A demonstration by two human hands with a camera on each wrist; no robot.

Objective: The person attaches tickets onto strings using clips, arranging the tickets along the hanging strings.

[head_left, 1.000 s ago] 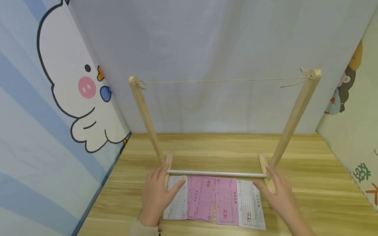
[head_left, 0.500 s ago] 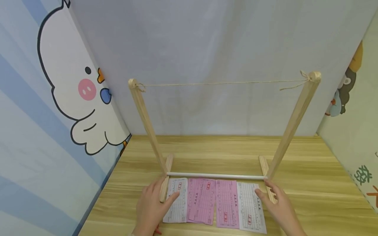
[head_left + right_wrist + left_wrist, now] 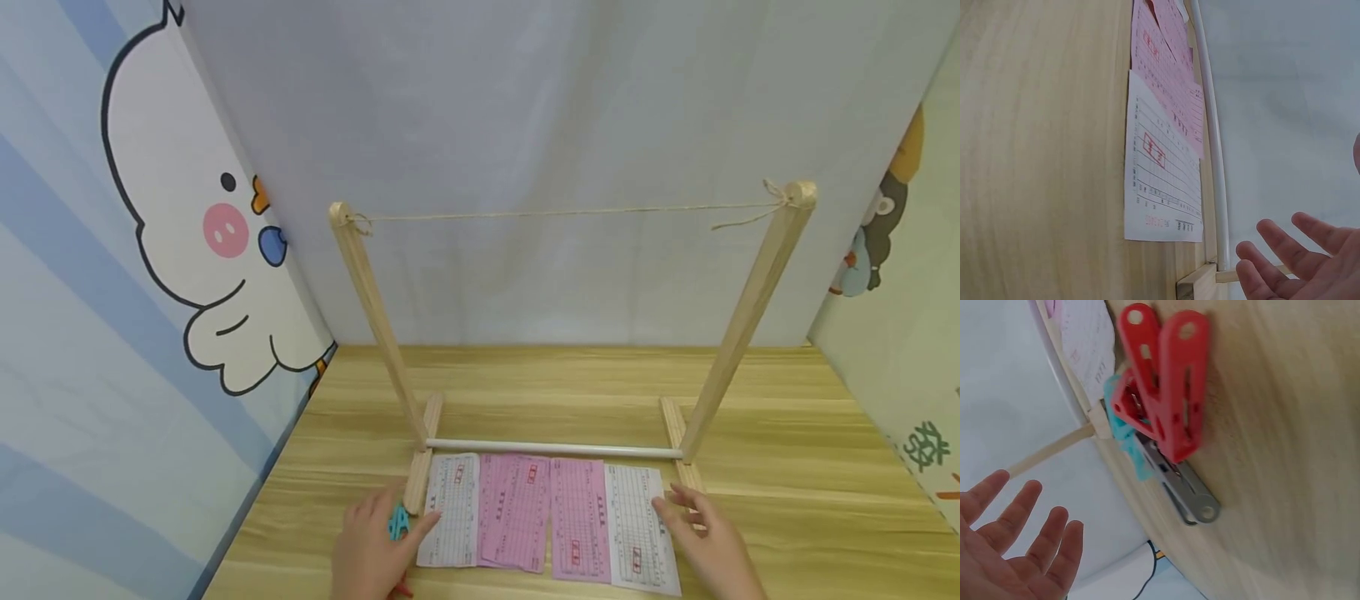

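Note:
Four paper slips lie side by side on the wooden table (image 3: 787, 492): a white slip (image 3: 452, 508), two pink slips (image 3: 551, 517) and another white slip (image 3: 637, 525). Behind them stands a wooden rack (image 3: 375, 308) with a string (image 3: 562, 210) across its top and a white rod (image 3: 555, 450) at its base. My left hand (image 3: 371, 546) hovers with straight fingers by the rack's left foot, holding nothing. Beside it lie a teal clip (image 3: 398, 522) and a red clip (image 3: 1163, 381). My right hand (image 3: 708, 542) is flat by the right white slip (image 3: 1163, 181), fingers straight.
A grey metal clip (image 3: 1188, 494) lies under the red and teal ones. A cartoon-printed wall (image 3: 150, 250) closes the left side, a pale curtain (image 3: 525, 125) the back, and another printed panel (image 3: 900, 292) the right. Bare tabletop lies behind the rack.
Both hands have drawn back from the rack's feet toward the table's near edge. The teal clip now shows beside my left hand. The rack and slips stay put.

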